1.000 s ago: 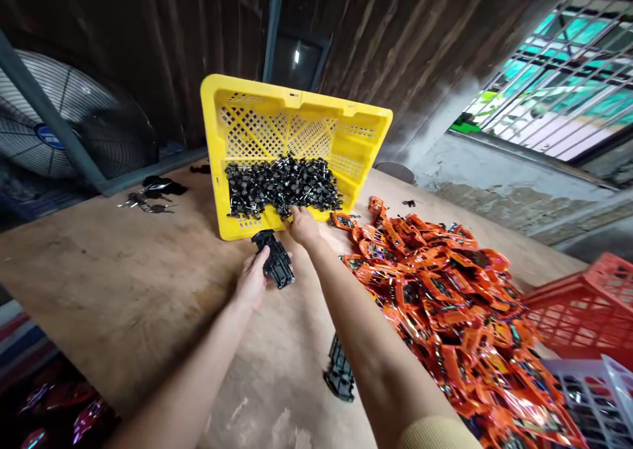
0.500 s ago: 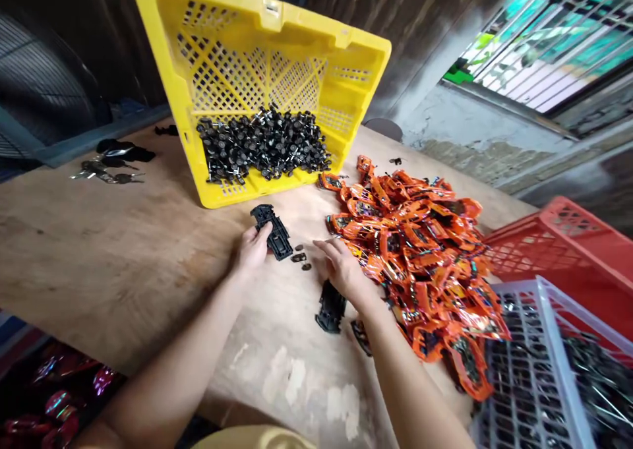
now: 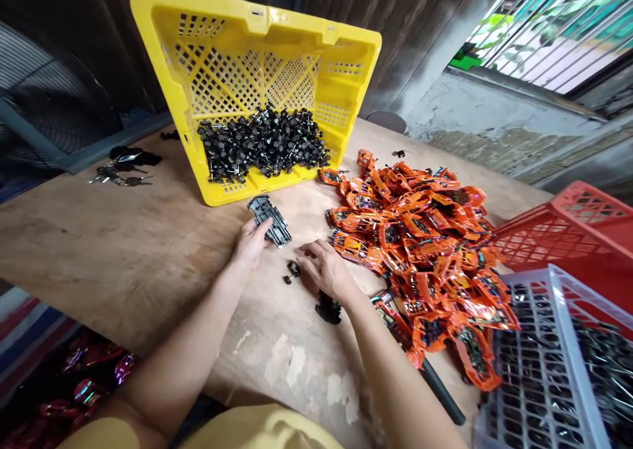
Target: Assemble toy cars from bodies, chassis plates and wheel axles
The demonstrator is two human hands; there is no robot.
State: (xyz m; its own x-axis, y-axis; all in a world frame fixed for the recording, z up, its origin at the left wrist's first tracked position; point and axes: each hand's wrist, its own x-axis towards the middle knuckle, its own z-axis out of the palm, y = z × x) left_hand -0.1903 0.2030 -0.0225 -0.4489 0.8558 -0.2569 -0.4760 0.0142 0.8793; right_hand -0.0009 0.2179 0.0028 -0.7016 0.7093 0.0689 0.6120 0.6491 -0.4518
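Observation:
My left hand [image 3: 250,243] pinches a black toy car chassis [image 3: 271,223] by its near edge, thumb on top, just in front of the yellow crate. To the right, my right hand [image 3: 326,269] hovers low over the table with bent fingers slightly apart. Beside its fingertips lies a small black wheel axle [image 3: 291,273]; whether they touch it I cannot tell. A second black chassis [image 3: 328,310] rests on the table, partly hidden beneath my right hand. Orange toy car bodies [image 3: 410,238] are heaped right of that hand.
The yellow crate [image 3: 346,35], tipped on its side, holds many wheel axles [image 3: 267,142]. A red crate [image 3: 583,205] and a white crate [image 3: 539,284] of dark parts stand at right. Keys [image 3: 116,174] lie far left; a dark handle [image 3: 442,393] pokes from the orange heap.
The chassis in my left hand has tilted and catches more light. My right hand has moved slightly left and down toward the wheel axle. The view has shifted a little.

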